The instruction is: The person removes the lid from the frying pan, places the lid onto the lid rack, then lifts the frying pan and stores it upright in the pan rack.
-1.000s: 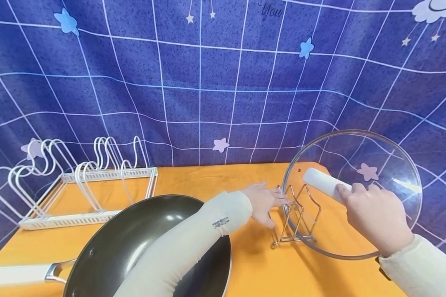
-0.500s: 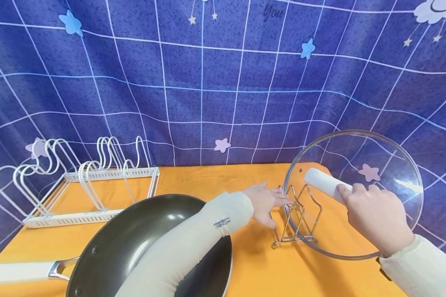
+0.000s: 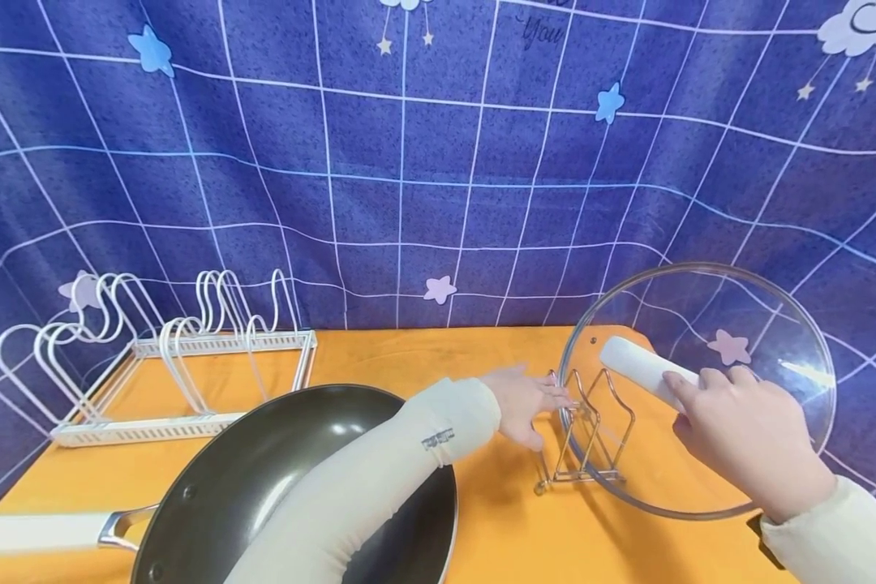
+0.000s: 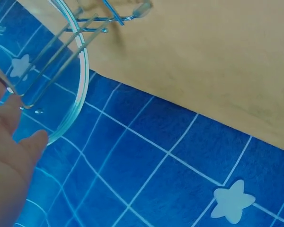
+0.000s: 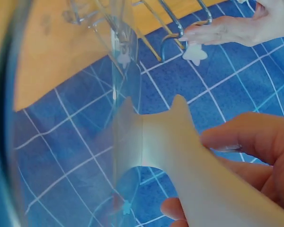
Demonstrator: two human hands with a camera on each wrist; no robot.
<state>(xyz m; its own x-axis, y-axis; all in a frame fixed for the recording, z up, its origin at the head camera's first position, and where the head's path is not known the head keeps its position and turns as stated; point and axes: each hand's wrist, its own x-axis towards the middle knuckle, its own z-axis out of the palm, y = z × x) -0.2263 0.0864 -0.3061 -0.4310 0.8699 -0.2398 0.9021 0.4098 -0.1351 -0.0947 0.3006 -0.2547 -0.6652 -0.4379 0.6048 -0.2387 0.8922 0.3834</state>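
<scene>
Upright in a small gold wire rack (image 3: 587,442) stands a large clear glass lid (image 3: 781,349) with a steel rim. My right hand (image 3: 755,434) grips the lid's white handle (image 3: 641,369); in the right wrist view, thumb and fingers lie on both sides of that handle (image 5: 199,175). From the left, my left hand (image 3: 520,405) reaches to the rack with straight fingers, its fingertips touching the upper wires. The left wrist view shows this hand (image 4: 9,151) beside the wire loops, the lid rim (image 4: 83,61) passing between the wires.
A dark frying pan (image 3: 277,454) lies under my left forearm, its white handle (image 3: 36,533) pointing left. Further back on the left stands a white wire rack (image 3: 146,431) with several loops. A blue patterned curtain (image 3: 380,211) hangs behind the orange table (image 3: 409,349).
The right hand and wrist have shifted slightly down and to the right, still holding the lid's handle. The left hand stays at the rack. The head view has moved a little.
</scene>
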